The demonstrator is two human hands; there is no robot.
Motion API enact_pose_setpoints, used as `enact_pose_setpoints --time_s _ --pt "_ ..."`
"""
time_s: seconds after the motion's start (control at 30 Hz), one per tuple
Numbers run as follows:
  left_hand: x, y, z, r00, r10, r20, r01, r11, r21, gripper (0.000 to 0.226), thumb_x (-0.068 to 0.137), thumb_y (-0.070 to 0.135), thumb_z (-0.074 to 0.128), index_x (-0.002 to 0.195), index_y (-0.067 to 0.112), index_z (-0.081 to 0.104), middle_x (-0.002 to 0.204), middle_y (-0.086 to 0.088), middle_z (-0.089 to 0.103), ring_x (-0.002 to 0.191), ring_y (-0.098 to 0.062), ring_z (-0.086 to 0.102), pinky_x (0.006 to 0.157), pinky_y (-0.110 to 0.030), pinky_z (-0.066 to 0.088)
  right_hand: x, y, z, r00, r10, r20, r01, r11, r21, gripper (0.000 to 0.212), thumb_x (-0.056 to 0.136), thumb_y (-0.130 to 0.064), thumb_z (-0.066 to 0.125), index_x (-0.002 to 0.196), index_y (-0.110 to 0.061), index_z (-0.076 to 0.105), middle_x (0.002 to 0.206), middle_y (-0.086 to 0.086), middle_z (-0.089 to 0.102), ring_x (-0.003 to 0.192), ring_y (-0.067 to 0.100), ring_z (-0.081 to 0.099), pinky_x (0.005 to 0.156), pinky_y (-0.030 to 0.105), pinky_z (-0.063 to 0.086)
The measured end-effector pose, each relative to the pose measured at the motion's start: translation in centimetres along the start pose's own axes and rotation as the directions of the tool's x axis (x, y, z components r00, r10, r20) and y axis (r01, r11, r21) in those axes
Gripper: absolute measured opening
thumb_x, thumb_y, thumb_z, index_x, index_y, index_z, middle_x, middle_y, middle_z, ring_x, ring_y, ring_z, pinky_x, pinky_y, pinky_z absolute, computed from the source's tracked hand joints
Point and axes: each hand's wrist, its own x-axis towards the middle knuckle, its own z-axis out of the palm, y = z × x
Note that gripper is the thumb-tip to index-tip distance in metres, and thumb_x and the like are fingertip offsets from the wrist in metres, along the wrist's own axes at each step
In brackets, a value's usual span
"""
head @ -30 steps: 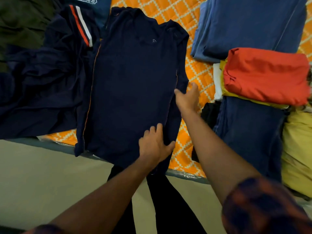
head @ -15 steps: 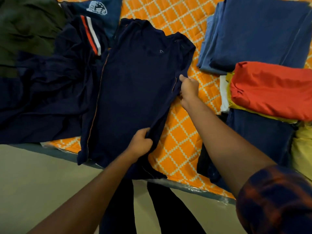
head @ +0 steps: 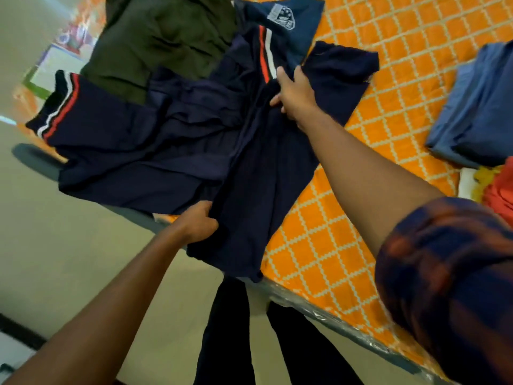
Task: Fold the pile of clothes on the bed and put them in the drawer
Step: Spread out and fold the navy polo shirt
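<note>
Navy shirt (head: 266, 176) mid-fold, its right side swung leftward.
On the orange-quilted bed (head: 402, 65) the shirt, flat a moment ago, is now doubled over itself near the edge; folding has started and the drawer looks still ahead. Count: three unfolded garments (striped navy top (head: 125, 134), olive garment (head: 166, 37), crested blue garment (head: 305, 12)), two folded (blue garment (head: 477, 107), red garment (head: 499, 195)), two hands: left hand (head: 198, 223) and right hand (head: 294, 93), both clenched on the shirt's edge.
</note>
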Motion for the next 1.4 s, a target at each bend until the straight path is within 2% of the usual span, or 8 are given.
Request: enact_pose_setpoints --time_s 0.17,0.33,0.47,0.7,0.9,1.13,1.23,1.4 --pt "0.0 -0.7 0.8 0.990 0.085 -0.116 -0.090 0.995 -0.042 0.035 0.089 0.026 0.067 0.123 0.021 0.060 0.115 0.001 0.066 0.107 -0.025 0.063 0.087 -0.037 0.051 -2.7 2.7 1.1 0.940 -0.160 -0.302 0.158 0.987 -0.033 0.042 0.101 -0.034 0.055 0.141 -0.023 0.055 0.078 -0.007 0.068 0.071 0.001 0.063 0.077 0.023 0.052" --pt "-0.4 -1.2 1.7 0.960 0.157 -0.233 -0.153 0.988 0.034 0.049 0.083 0.047 0.074 0.118 0.021 0.052 0.116 0.000 0.065 0.106 -0.025 0.062 0.087 -0.042 0.053 -12.2 11.3 2.4 0.789 0.133 -0.600 -0.030 0.983 0.179 0.047 0.091 -0.027 0.070 0.136 -0.022 0.055 0.091 -0.003 0.062 0.083 0.012 0.061 0.087 0.041 0.055" --pt "0.0 -1.0 1.3 0.983 0.158 -0.093 -0.156 0.987 0.034 0.047 0.086 0.030 0.076 0.127 0.015 0.057 0.124 -0.002 0.063 0.114 -0.025 0.060 0.093 -0.038 0.051 -21.1 15.2 4.9 0.867 0.344 -0.361 -0.294 0.937 0.189 0.041 0.090 -0.035 0.073 0.125 -0.028 0.053 0.093 -0.006 0.065 0.085 0.012 0.064 0.081 0.041 0.054" --pt "0.0 0.2 -0.7 0.994 -0.051 0.101 0.061 0.993 -0.104 0.016 0.076 -0.003 0.060 0.069 0.010 0.052 0.086 -0.005 0.062 0.082 -0.023 0.058 0.068 -0.033 0.045 -26.6 16.7 8.4 0.937 0.349 0.014 -0.333 0.880 0.339 0.038 0.088 -0.013 0.075 0.116 -0.031 0.058 0.113 -0.011 0.068 0.105 0.015 0.067 0.087 0.034 0.056" --pt "-2.8 1.5 1.5 0.975 -0.091 0.202 0.138 0.962 -0.235 0.027 0.062 0.005 0.060 0.089 0.009 0.061 0.101 -0.004 0.067 0.099 -0.026 0.061 0.084 -0.036 0.050 -28.8 17.4 6.2 0.946 0.324 -0.024 -0.278 0.843 0.460 0.055 0.095 -0.006 0.065 0.144 -0.021 0.043 0.131 -0.006 0.059 0.110 0.003 0.061 0.089 0.019 0.054" --pt "-10.4 0.4 7.7 0.927 -0.197 0.318 0.306 0.889 -0.340 0.023 0.073 0.000 0.053 0.090 0.011 0.064 0.097 -0.009 0.071 0.090 -0.028 0.065 0.078 -0.036 0.053 -36.9 19.6 1.2 0.911 0.365 0.193 -0.412 0.828 0.380 0.071 0.099 -0.010 0.063 0.153 -0.038 0.027 0.143 -0.007 0.054 0.123 0.010 0.060 0.103 0.043 0.054" --pt "-13.9 -0.7 9.1 0.908 -0.184 0.377 0.339 0.850 -0.402 0.036 0.081 0.001 0.050 0.110 0.012 0.068 0.103 -0.007 0.076 0.097 -0.029 0.071 0.078 -0.036 0.057 -41.2 18.8 -1.6 0.843 0.426 0.329 -0.529 0.765 0.367 0.087 0.096 -0.011 0.067 0.152 -0.054 0.017 0.142 -0.005 0.057 0.118 0.012 0.064 0.092 0.041 0.059" --pt "-15.7 0.7 9.9 0.967 -0.230 0.105 0.238 0.683 -0.690 0.036 0.094 0.002 0.057 0.125 0.019 0.049 0.115 -0.005 0.069 0.098 -0.023 0.069 0.070 -0.034 0.057 -42.7 15.8 -5.6 0.788 0.446 0.424 -0.615 0.611 0.499 0.069 0.099 -0.011 0.064 0.141 -0.055 0.033 0.125 -0.004 0.070 0.100 0.022 0.074 0.059 0.035 0.059"
